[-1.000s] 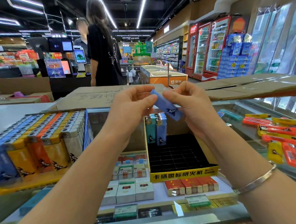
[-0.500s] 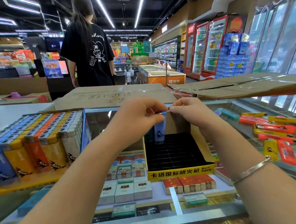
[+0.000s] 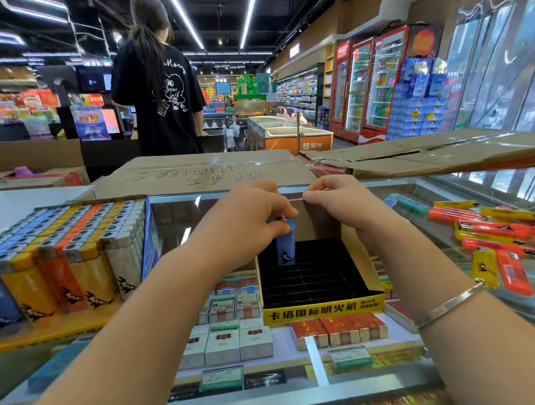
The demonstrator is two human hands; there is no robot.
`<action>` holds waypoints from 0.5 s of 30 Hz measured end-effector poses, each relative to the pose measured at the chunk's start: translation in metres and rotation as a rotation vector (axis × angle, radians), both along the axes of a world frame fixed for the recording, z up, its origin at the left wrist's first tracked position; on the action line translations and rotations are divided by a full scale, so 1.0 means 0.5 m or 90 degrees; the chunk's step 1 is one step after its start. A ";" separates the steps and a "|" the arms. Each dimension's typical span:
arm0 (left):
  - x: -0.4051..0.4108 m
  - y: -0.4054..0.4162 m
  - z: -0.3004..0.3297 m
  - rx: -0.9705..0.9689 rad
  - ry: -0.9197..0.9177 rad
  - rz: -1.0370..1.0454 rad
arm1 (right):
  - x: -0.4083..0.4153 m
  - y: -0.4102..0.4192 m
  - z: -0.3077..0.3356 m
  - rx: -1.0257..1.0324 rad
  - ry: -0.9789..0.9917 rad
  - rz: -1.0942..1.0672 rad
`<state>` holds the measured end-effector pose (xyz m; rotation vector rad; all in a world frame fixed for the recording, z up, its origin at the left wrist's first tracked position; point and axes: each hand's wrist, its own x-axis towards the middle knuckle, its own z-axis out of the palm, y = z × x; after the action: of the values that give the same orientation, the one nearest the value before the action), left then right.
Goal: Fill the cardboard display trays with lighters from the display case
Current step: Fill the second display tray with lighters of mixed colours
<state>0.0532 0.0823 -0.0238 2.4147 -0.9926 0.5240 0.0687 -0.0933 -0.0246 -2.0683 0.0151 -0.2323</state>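
My left hand (image 3: 245, 222) is pinching the upright blue plastic lighter (image 3: 286, 243), lowering it lengthwise into the yellow cardboard tray's (image 3: 324, 310) back-left slot, while my right hand (image 3: 344, 204) is gripping the tray's rear flap.

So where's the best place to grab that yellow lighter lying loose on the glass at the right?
Probably across the yellow lighter's long plastic body, coming from above: it lies flat on the glass counter, narrow sides exposed. Red lighters crowd its right, so close the grip carefully there.

Blue lighter (image 3: 286, 246) stands upright in the yellow-fronted tray's (image 3: 324, 311) black grid, back-left corner.
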 end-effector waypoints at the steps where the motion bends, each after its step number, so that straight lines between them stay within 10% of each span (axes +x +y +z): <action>1: 0.000 -0.002 -0.001 0.007 -0.011 0.003 | 0.000 -0.001 0.000 0.000 0.001 -0.002; 15: 0.023 0.004 -0.043 -0.052 0.240 0.005 | 0.009 -0.081 0.010 -0.135 -0.115 -0.182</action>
<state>0.0648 0.0845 -0.0456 2.3277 -0.7813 0.1006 0.0733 -0.1337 -0.0194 -2.2449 0.1844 -0.6186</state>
